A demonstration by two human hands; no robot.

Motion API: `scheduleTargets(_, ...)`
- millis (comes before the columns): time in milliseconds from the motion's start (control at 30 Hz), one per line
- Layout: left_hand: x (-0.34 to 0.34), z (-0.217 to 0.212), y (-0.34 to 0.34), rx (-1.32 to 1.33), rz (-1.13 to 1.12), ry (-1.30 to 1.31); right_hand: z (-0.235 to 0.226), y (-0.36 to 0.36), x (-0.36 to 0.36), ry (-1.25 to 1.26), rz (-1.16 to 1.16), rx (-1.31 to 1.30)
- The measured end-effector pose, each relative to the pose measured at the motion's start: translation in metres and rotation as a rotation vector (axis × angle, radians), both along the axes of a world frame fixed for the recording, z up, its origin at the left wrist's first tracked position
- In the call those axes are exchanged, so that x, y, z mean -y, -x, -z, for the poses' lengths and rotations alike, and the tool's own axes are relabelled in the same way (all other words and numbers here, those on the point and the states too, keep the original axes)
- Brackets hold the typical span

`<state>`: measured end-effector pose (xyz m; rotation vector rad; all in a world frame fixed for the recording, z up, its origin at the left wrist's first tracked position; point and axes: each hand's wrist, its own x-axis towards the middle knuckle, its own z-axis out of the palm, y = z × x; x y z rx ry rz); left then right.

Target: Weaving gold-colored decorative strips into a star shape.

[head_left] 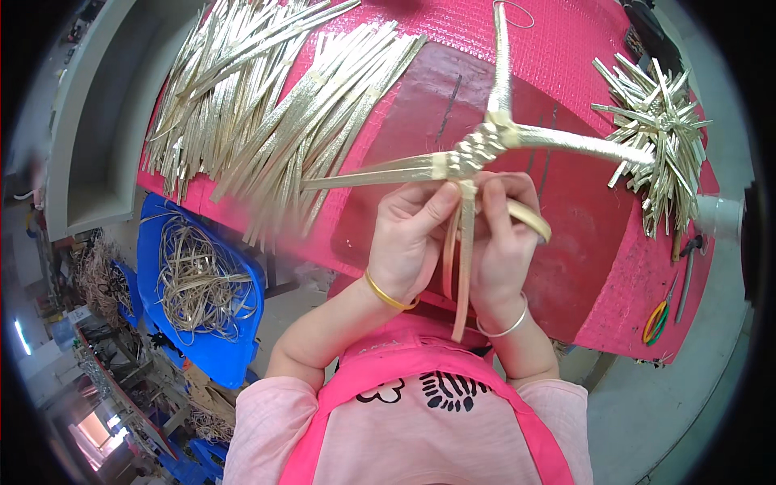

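Note:
A braided piece of metallic gold straps [477,151] lies in front of me, its woven knot in the middle and strap bundles running out to the left, the right, the far side and toward me. My left hand [411,226] pinches the near strap ends [462,267] just below the knot, thumb and fingers closed. Close on the other side, my right hand [508,230] is closed around a narrow pale ring [530,221] that looks like a roll of tape. Pale tape bands [440,166] wrap the bundles beside the knot. The fingertips partly hide the near band.
Loose gold strips [315,113] lie in piles at the far left of the pink table cover [558,40]. A dark red mat [566,283] is under the work. At right are a strip bundle [663,129] and scissors [659,319]. A blue bin [234,356] stands left.

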<state>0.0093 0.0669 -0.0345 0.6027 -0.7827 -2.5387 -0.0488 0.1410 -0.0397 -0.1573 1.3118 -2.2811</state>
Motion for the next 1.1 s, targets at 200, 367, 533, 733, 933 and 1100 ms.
scheduleTargets(200, 0.004, 0.005, -0.003, 0.098, -0.019, 0.061, -0.008, 0.048, -0.036, -0.447, -0.411, -0.204)
scheduleTargets(367, -0.009, 0.012, 0.001, 0.174, -0.002, 0.231, -0.019, 0.073, -0.065, -1.149, -0.609, -1.089)
scheduleTargets(533, -0.037, 0.002, 0.025, 0.078, 0.189, 0.44, -0.026, 0.07, -0.06, -0.498, -0.431, -0.529)
scheduleTargets(733, -0.006, 0.024, 0.037, 0.074, 0.121, 1.492, -0.061, 0.201, -0.115, -0.552, 0.179, -0.431)
scheduleTargets(933, 0.105, 0.037, 0.037, 0.886, -0.278, 2.013, -0.051, 0.329, -0.205, -1.174, 0.323, -1.038)
scheduleTargets(1100, 0.126, 0.051, 0.028, 1.051, -0.101, 1.835, -0.04, 0.132, -0.048, -0.905, -0.252, -0.924)
